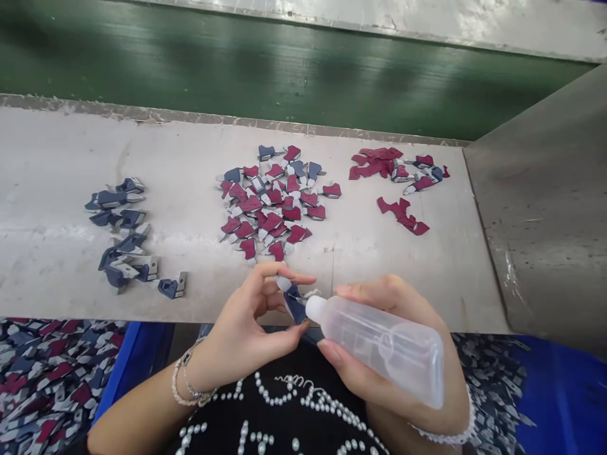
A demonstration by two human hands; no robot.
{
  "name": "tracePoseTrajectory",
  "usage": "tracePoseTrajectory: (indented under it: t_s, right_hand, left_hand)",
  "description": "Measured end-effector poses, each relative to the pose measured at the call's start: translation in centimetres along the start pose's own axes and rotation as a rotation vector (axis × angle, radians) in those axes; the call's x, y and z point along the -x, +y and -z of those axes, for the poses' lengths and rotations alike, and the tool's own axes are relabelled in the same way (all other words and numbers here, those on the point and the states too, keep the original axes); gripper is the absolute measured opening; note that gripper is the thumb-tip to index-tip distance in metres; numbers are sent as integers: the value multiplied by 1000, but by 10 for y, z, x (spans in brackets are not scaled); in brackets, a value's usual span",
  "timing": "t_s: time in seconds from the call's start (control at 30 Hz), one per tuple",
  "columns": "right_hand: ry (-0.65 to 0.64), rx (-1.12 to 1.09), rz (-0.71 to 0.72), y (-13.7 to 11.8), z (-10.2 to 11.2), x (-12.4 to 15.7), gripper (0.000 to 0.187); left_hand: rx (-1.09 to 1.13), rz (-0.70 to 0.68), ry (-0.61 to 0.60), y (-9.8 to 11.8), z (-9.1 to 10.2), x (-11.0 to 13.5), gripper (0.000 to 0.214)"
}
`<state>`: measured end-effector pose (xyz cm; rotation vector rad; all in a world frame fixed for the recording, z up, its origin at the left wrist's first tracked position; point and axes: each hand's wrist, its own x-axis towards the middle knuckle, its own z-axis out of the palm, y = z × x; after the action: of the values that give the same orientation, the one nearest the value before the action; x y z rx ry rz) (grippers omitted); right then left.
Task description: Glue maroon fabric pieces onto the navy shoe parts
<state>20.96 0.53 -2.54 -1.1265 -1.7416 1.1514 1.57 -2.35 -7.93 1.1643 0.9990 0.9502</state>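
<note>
My left hand pinches a small dark blue and white piece between thumb and fingers, just over the near edge of the grey worktop. My right hand is wrapped round a clear plastic squeeze bottle. Its white nozzle tip touches the blue piece. On the worktop lie a pile of red and blue pieces in the middle, a group of blue pieces at the left, and red pieces at the right.
A green conveyor belt runs behind the worktop. A slanted grey metal panel stands at the right. Blue bins hold many loose pieces at the lower left and lower right.
</note>
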Motion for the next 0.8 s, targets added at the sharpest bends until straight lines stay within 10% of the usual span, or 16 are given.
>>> tracePoseTrajectory:
  t_s: [0.8]
  right_hand:
    - [-3,123,97,-4,1,-2,37]
  left_hand:
    - [18,26,23,-1,0,0,53]
